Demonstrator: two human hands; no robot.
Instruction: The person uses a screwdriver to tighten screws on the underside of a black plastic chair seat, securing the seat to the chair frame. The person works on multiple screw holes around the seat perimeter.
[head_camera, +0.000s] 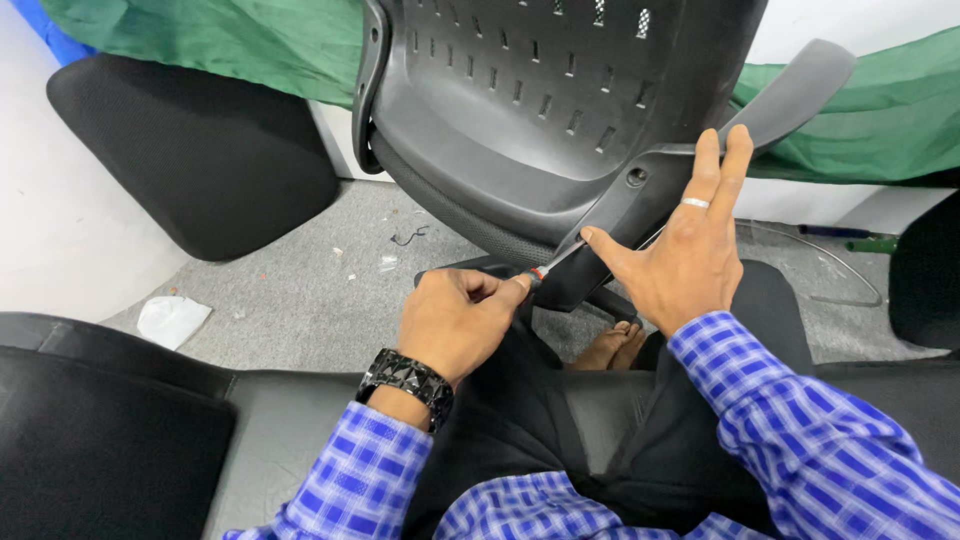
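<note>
A black plastic office chair back with slotted holes leans toward me, its lower bracket arm in front of my knees. My left hand, with a black watch on the wrist, is closed around the handle of a screwdriver whose thin shaft points up at the bracket. My right hand, wearing a ring, lies flat against the bracket with fingers straight and thumb out, steadying it. A grey armrest pad juts out past my fingertips.
A black seat cushion lies on the grey carpet at left. Green cloth hangs at the back. Crumpled white paper and small debris lie on the floor. Black padded parts sit beside my legs; bare toes show below.
</note>
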